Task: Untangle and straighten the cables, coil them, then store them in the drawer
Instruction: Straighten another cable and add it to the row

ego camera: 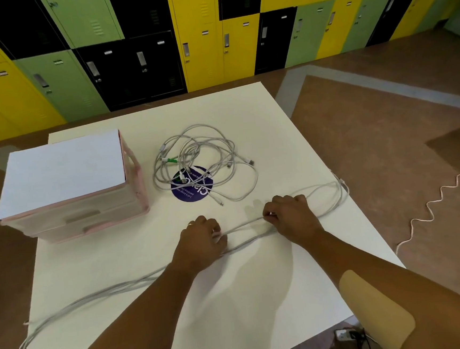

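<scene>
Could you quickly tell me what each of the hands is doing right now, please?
Left hand: fingers curled round the long white cable, holding it.
Right hand: pinching the same cable.

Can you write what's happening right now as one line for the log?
step: straightening | left hand: holds long cable | right hand: pinches it | tangled pile: untouched on table | drawer unit: untouched

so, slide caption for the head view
Left hand and right hand pinch a white cable straight on the table; tangled cables and pink drawer unit lie beyond.
</scene>
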Motion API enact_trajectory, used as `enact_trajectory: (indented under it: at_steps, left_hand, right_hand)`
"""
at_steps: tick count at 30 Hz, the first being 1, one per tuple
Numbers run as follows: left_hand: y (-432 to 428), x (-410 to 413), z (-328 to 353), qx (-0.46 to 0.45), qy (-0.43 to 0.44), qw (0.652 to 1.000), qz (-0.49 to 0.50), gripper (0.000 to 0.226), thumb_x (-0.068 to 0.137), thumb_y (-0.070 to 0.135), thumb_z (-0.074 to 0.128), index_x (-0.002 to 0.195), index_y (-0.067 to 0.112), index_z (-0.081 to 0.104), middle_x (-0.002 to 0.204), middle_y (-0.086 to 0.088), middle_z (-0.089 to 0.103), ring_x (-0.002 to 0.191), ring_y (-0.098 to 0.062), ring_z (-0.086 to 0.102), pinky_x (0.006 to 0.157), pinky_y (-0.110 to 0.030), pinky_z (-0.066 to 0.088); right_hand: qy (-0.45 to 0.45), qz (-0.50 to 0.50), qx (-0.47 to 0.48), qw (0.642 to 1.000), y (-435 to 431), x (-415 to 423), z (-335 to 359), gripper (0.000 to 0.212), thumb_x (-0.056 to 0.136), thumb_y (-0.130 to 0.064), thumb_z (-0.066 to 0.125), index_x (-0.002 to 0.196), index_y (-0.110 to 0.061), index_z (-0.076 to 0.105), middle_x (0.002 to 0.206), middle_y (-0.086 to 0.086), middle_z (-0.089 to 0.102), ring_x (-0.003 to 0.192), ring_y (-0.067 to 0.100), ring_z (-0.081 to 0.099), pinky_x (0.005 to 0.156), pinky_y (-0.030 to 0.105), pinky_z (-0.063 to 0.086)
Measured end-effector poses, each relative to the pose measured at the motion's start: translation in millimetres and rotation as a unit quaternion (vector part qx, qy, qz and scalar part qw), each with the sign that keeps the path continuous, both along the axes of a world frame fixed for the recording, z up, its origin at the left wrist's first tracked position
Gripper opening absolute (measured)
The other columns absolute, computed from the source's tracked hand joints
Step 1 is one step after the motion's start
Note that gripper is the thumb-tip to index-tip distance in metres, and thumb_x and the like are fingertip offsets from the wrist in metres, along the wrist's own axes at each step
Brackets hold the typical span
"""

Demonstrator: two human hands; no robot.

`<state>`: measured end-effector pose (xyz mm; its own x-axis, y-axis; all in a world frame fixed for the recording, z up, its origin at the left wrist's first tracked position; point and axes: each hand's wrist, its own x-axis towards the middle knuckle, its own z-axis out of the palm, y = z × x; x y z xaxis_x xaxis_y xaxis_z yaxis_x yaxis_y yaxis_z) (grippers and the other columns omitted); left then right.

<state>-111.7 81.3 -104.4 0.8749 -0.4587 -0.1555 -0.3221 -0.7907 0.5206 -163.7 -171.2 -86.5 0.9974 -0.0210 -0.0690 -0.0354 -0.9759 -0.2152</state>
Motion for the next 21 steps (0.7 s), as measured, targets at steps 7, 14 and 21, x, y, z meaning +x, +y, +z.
enact_trajectory:
  at_steps: [7,14,21]
  left_hand:
    - [-81,8,14,-0.044,0.012,0.997,-0.067,0.020,0.095,0.033,0.059,0.110,0.025,0.069,0.103,0.006,0.069,0.094,-0.014,0.063,0.086,-0.035,0.048]
    - [-95,-6,10,-0.144,0.142,0.979,0.017,0.014,0.088,0.014,0.070,0.076,0.019,0.065,0.072,0.006,0.067,0.065,-0.003,0.059,0.063,-0.014,0.044]
    - [-85,-15,-1,-0.167,0.151,0.973,0.049,0.019,0.086,0.014,0.073,0.074,0.022,0.060,0.078,0.004,0.066,0.072,-0.011,0.061,0.070,-0.020,0.048]
  right_hand:
    - [-0.018,0.028,0.027,0.999,-13,4,3,0.017,0.098,-0.035,0.053,0.101,-0.029,0.069,0.096,-0.005,0.063,0.093,0.022,0.059,0.088,0.042,0.035]
    - [0.017,0.047,0.010,0.999,-20,-4,8,0.020,0.097,-0.040,0.055,0.101,-0.024,0.067,0.099,-0.004,0.064,0.091,0.021,0.061,0.078,0.035,0.029]
    - [0.027,0.001,0.027,0.999,-29,-17,0,0.024,0.102,-0.030,0.047,0.113,-0.031,0.068,0.102,-0.005,0.062,0.093,0.022,0.062,0.079,0.036,0.041]
